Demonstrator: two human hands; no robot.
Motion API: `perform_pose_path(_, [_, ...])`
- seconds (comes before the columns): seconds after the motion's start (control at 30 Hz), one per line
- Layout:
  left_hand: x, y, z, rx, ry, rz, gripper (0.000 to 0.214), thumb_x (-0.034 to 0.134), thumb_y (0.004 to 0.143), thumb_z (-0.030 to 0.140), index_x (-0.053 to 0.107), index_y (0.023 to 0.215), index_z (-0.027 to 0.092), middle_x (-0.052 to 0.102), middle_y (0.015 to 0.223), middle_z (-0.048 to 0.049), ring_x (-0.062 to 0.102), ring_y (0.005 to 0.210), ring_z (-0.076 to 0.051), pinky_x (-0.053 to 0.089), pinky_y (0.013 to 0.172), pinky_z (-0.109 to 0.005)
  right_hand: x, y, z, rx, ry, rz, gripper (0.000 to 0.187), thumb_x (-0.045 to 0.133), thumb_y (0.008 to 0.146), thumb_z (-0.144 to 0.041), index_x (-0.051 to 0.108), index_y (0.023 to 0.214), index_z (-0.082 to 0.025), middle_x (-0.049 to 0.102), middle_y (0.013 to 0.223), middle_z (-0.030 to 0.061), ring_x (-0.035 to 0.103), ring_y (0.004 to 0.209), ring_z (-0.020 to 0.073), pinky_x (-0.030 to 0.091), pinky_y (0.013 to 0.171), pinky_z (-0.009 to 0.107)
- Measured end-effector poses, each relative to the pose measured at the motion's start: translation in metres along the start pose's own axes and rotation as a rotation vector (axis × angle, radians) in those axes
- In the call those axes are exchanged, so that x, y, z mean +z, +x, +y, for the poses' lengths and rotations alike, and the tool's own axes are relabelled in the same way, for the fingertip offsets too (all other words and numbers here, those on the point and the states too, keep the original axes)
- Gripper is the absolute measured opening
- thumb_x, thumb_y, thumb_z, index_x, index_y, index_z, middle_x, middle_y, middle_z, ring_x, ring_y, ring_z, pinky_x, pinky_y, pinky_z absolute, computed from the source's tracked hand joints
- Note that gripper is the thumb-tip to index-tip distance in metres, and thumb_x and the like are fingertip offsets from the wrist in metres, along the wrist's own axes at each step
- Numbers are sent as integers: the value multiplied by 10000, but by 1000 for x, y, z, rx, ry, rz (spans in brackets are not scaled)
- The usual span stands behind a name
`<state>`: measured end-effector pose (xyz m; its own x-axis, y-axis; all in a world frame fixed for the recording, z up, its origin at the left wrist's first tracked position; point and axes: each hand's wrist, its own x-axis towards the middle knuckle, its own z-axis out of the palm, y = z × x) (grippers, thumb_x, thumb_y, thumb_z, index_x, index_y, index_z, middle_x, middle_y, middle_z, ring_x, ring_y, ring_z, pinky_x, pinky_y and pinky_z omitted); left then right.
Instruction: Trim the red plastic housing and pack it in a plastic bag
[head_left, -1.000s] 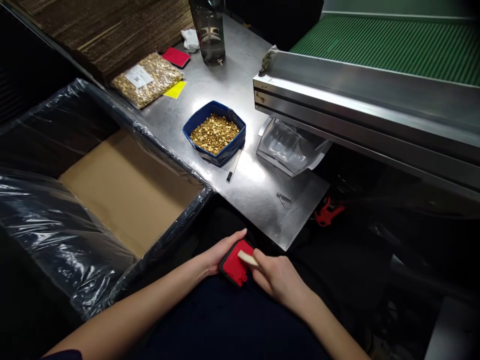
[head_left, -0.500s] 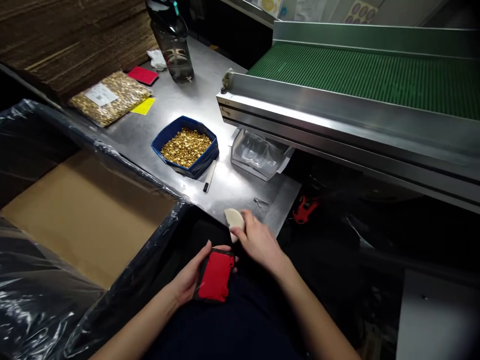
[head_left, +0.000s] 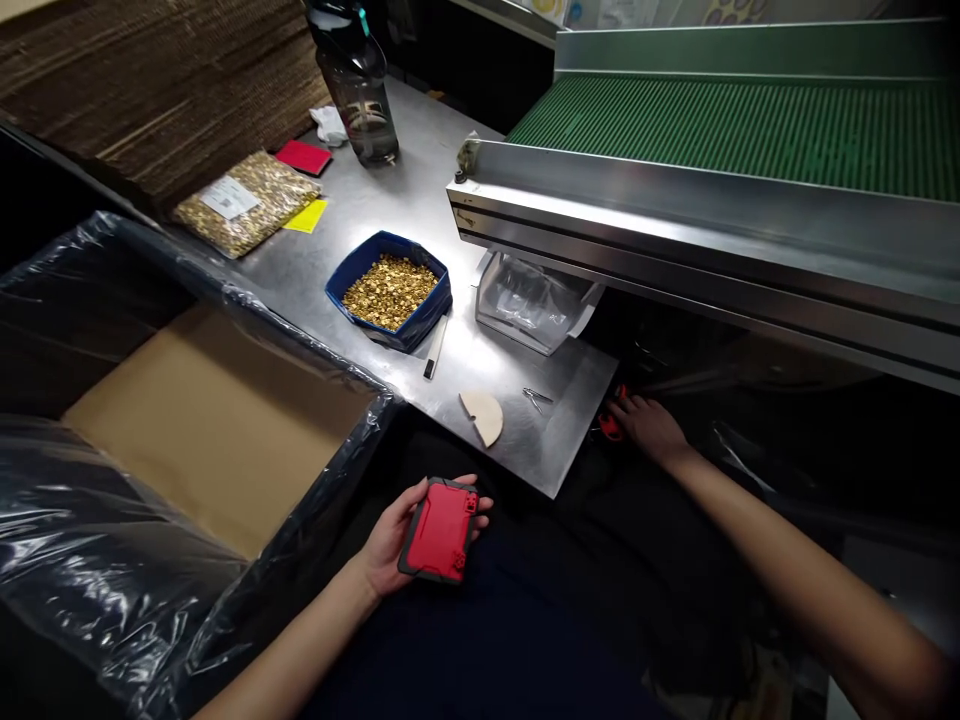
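Observation:
My left hand (head_left: 397, 535) holds a flat red case with a black edge (head_left: 442, 530), palm up, the fingers curling round its far side. Under the conveyor's edge, past the bench corner, my right hand (head_left: 652, 425) has its fingers curled over a red tool (head_left: 610, 428); the hand hides much of it and its kind does not show. A pale half-round disc with a small notch (head_left: 484, 417) lies flat near the bench's front edge. Right of it are small metal tweezers or a similar tool (head_left: 535, 398).
A blue tray (head_left: 442, 305) holds gold-coloured pieces, with a white cutter-like stick (head_left: 435, 348) beside it. Behind stand a filled bag (head_left: 251, 205) and a bottle (head_left: 367, 120). A lined carton (head_left: 202, 430) is at left, a clear bin (head_left: 517, 325) under the green conveyor (head_left: 720, 130).
My right hand has let go of the half-round disc, which now lies on the bench, and has moved right to the red tool. My left hand still holds the red case.

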<state>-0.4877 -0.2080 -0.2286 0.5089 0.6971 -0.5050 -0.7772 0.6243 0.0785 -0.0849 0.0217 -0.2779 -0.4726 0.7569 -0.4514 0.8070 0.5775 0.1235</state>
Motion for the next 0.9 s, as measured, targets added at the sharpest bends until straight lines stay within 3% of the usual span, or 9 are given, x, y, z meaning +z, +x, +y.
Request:
perform_pose_path(0.17, [3, -7, -3, 81, 56, 32, 656, 525, 1011, 481, 454, 1520, 72, 626, 1412, -245, 659, 1217, -349, 463, 1077, -441, -15, -12, -1, -88, -24, 56, 508, 385, 954, -115, 528, 1439, -77, 662, 1239, 230, 566, 1116, 336, 402, 946, 452])
perform_pose_path(0.3, [6, -14, -4, 133, 136, 95, 623, 587, 985, 440, 481, 1506, 116, 633, 1415, -209, 669, 1196, -332, 514, 1005, -405, -65, -54, -23, -202, 82, 69, 424, 543, 948, -296, 603, 1361, -217, 606, 1346, 170, 550, 1205, 313, 409, 1002, 423])
perform_pose_path(0.37, [9, -16, -4, 142, 193, 127, 628, 630, 962, 441, 498, 1496, 137, 636, 1411, -202, 676, 1175, -334, 533, 968, -399, -94, -74, -48, -388, 265, -38, 303, 571, 943, -369, 670, 1200, -245, 643, 1299, 124, 564, 1243, 288, 383, 1083, 411])
perform_pose_path(0.4, [10, -17, -4, 143, 224, 143, 635, 650, 951, 449, 507, 1490, 146, 644, 1399, -199, 682, 1161, -336, 541, 954, -401, -107, -82, -64, -480, 333, -142, 233, 583, 924, -356, 686, 1103, -247, 694, 1175, 94, 617, 1166, 271, 396, 1077, 412])
perform_pose_path(0.47, [12, -17, -5, 140, 289, 174, 651, 681, 931, 471, 519, 1480, 160, 670, 1355, -195, 692, 1129, -344, 551, 937, -415, -128, -92, -100, -548, 363, -348, 117, 623, 838, -291, 684, 918, -231, 723, 907, 55, 691, 892, 243, 487, 884, 378])
perform_pose_path(0.57, [15, -18, -7, 159, 384, 215, 664, 704, 915, 500, 533, 1466, 171, 707, 1275, -185, 699, 1093, -350, 560, 917, -420, -149, -97, -147, -467, 283, -455, 148, 637, 786, -333, 696, 824, -203, 733, 772, 77, 703, 693, 262, 438, 605, 336])
perform_pose_path(0.67, [18, -22, -12, 199, 450, 262, 617, 699, 926, 500, 557, 1439, 188, 734, 1195, -155, 699, 1052, -313, 566, 872, -371, -162, -98, -174, -401, 246, -437, 275, 602, 831, -433, 720, 789, -187, 743, 727, 103, 722, 670, 292, 408, 565, 341])
perform_pose_path(0.73, [20, -25, -14, 213, 472, 282, 581, 685, 943, 491, 568, 1426, 190, 740, 1153, -141, 694, 1016, -283, 566, 843, -340, -169, -100, -182, -387, 237, -442, 324, 585, 843, -466, 722, 756, -185, 743, 709, 108, 726, 657, 298, 395, 547, 340])
perform_pose_path(0.9, [22, -30, -19, 192, 445, 236, 592, 663, 962, 464, 515, 1470, 198, 703, 1224, -159, 675, 1075, -306, 567, 889, -397, -183, -102, -180, -318, 179, -384, 148, 625, 748, -304, 703, 723, -181, 749, 719, 110, 727, 643, 293, 341, 511, 325])
